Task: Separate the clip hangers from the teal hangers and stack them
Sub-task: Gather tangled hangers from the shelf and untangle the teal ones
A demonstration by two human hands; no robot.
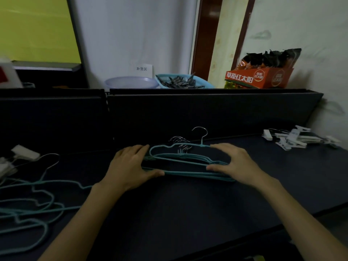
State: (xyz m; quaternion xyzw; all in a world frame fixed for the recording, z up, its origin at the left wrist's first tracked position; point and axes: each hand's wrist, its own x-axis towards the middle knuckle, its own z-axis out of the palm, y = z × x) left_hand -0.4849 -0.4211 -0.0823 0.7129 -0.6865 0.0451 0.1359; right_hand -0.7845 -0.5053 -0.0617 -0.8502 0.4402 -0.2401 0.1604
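Your two hands frame a partly built stack of thin teal wire hangers with chrome hooks (185,163) lying on the dark desk top (188,213), the sorting job about half done as far as can be judged.

Your left hand (130,167) rests at the stack's left end, fingers nearly straight along the hanger shoulders and thumb laid against the lower bars; it seems to press and square the pile more than clutch it. Your right hand (233,162) mirrors it at the right end, fingers reaching over the top edge, thumb on the lower bars, a loose pinch across the bundle. The topmost hanger sits slightly askew, its hook standing up behind your fingers and apart from the cluster of hooks beneath it, so the pile looks not yet aligned.

Well out beyond your right hand, toward the far corner, lies a heap of white plastic clip hangers (299,138), already set apart from the teal ones, though loosely rather than neatly stacked.

Out past your left hand, near the desk's edge, a tangle of loose teal hangers (32,200) remains to be gathered, and a few more white clip pieces (24,152) lie behind them, apparently unsorted. Those two groups appear to be the work left.
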